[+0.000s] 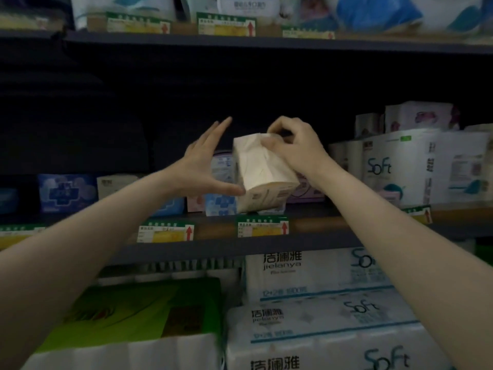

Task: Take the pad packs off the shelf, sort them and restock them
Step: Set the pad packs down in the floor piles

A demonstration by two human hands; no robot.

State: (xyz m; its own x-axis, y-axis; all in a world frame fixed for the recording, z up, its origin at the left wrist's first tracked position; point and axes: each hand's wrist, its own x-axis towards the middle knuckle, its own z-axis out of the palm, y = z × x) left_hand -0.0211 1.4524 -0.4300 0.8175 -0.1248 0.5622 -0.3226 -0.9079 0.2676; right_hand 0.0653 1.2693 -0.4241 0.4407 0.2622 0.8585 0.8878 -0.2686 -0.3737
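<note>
The right hand (289,145) pinches the top corner of a cream-coloured pack (260,172), fingers curled over its crumpled upper edge, so the pack hangs tilted with its barcoded bottom end close to the front of the middle shelf (320,222). Whether that end touches the shelf cannot be told. The grip at the top probably lets the pack swing freely for placing or lifting. The left hand (206,161) is spread wide, fingers straight and pointing up, thumb stretched out so its tip touches the pack's lower left side. It holds nothing; it seems to steady and guide the pack.

Just behind the pack, small pad packs (221,204) in blue, white and pink stand in a row along the shelf, with a dark blue pack (66,192) and a beige box (114,185) further left. Much of the shelf above them is dark and unfilled, which suggests the sorting is only partly done. To the right stand large white tissue bundles (400,166) marked "Soft". Green and yellow price labels (262,227) clip to the shelf edge. Below lie more white tissue bundles (320,316) and a green package (138,313). The top shelf (266,41) carries further blue and white packs.
</note>
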